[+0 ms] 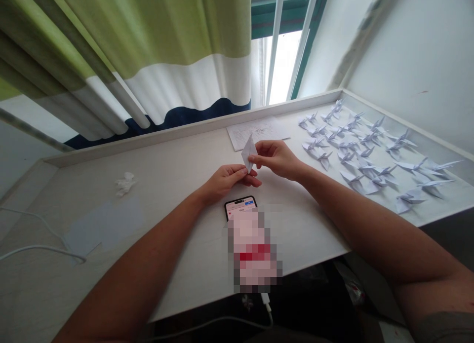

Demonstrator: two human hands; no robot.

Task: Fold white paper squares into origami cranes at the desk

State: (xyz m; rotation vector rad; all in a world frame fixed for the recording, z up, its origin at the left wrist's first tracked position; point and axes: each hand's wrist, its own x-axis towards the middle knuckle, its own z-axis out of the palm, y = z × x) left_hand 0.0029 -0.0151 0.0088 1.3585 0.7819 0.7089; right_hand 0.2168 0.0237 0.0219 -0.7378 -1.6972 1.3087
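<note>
A small white sheet of paper folded into a diamond is held upright above the table, its point upward. My right hand pinches it from the right side between thumb and fingers. Around its lower tip, the thumb and fingers of my left hand are closed. Just below my hands lies a phone, its screen lit and mostly blurred out. Many folded paper cranes stand in a group on the right of the table.
Behind my hands lies a printed sheet. A crumpled tissue, pale paper sheets and a white cable are on the left. Another cable hangs at the phone's lower end. A raised rim borders the table beneath the curtain.
</note>
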